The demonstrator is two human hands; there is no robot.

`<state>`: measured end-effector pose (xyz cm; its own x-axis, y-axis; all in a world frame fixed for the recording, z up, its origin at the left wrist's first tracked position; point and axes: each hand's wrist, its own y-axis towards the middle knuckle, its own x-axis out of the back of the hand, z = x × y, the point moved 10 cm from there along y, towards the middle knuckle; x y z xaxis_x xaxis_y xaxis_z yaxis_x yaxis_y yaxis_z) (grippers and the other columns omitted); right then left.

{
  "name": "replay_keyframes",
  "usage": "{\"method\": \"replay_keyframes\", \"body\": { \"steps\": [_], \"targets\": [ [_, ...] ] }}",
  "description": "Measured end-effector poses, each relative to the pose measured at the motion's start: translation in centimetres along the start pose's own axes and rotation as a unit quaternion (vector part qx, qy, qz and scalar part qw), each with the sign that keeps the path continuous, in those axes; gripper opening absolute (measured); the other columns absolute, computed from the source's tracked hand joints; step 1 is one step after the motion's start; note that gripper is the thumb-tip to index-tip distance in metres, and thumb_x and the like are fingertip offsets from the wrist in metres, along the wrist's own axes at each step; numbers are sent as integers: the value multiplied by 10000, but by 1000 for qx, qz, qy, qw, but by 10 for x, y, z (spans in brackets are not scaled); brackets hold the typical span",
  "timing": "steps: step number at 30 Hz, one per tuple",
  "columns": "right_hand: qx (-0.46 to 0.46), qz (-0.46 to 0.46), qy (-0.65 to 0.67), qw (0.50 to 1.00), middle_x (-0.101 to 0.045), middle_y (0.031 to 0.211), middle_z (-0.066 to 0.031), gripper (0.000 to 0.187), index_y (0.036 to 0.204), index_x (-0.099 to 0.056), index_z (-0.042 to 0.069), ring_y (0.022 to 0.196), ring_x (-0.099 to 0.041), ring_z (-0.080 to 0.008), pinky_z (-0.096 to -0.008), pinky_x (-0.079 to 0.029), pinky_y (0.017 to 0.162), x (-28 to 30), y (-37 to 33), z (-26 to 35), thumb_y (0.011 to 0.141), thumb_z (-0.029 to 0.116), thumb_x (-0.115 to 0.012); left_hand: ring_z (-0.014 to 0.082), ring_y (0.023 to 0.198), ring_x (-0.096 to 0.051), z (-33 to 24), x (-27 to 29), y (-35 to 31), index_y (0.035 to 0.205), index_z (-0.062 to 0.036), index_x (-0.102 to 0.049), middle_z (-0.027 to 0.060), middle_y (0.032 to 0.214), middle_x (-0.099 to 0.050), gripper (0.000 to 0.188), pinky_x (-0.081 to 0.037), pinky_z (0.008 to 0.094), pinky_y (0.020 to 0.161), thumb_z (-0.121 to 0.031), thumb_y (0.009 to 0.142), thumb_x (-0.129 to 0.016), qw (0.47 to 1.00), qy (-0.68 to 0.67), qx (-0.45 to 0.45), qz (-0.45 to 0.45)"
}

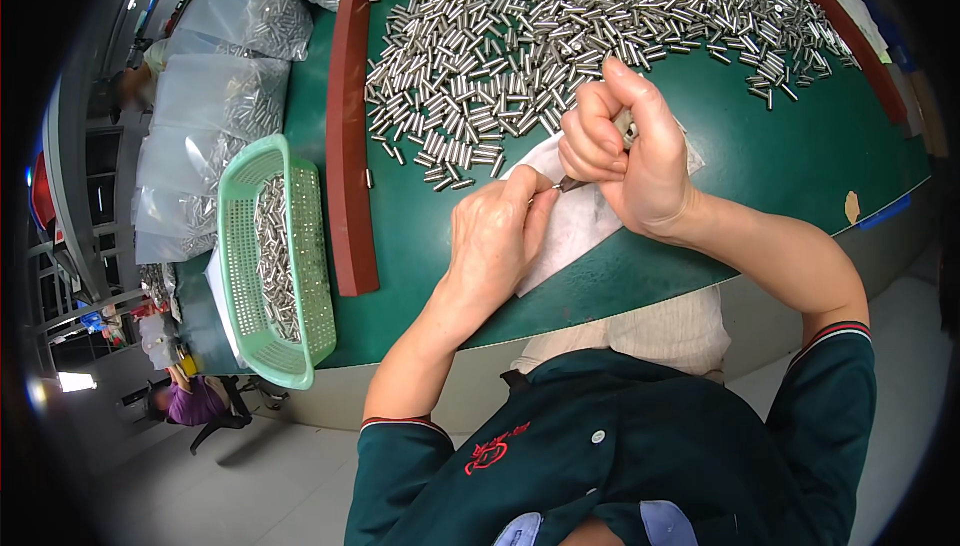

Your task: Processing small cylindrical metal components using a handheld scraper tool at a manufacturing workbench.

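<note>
Steel-coloured piece (556, 187): left hand (492, 231) pinching it between thumb and forefinger, above white cloth (562, 236) | right hand (635, 151) curling tightly around dark-tipped tool (570, 184), tip pointing at piece | RISK: slack pinch possibly causing a drop; skidding tip possibly nicking left fingertips | loose metal pins (520, 46) spreading beyond, possibly hiding a dropped piece

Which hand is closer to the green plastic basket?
Left. The left hand is to the right of the green plastic basket, past the dark red rail; the right hand is farther right.
</note>
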<state>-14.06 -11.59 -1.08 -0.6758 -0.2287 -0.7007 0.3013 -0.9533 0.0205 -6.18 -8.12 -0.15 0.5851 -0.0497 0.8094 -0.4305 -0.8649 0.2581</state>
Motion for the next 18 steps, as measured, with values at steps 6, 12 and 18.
{"method": "replay_keyframes", "body": {
  "steps": [6,12,18],
  "targets": [
    [13,7,-29,999,-240,420,40,451,511,-278,118,396,-161,-66,-225,-167,410,-5,0,-5,902,342,-266,239,449,-526,3,1,0,706,4,-519,127,538,-530,97,-404,309,433,-17,729,-611,1000,-4,20,-5],
    [53,9,-75,996,-249,442,27,431,512,-282,107,416,-182,-75,-240,-178,422,-11,-7,-2,897,302,-281,297,497,-539,3,1,2,715,-8,-524,147,570,-540,71,-407,344,453,-1,705,-594,1000,-15,12,-5],
    [69,12,-97,993,-260,479,27,369,535,-282,80,441,-223,-62,-230,-193,420,-15,-9,-2,877,216,-319,304,508,-541,1,5,0,731,-13,-531,149,597,-558,72,-414,360,458,-34,718,-599,1000,-18,11,-8]
  ]
}}
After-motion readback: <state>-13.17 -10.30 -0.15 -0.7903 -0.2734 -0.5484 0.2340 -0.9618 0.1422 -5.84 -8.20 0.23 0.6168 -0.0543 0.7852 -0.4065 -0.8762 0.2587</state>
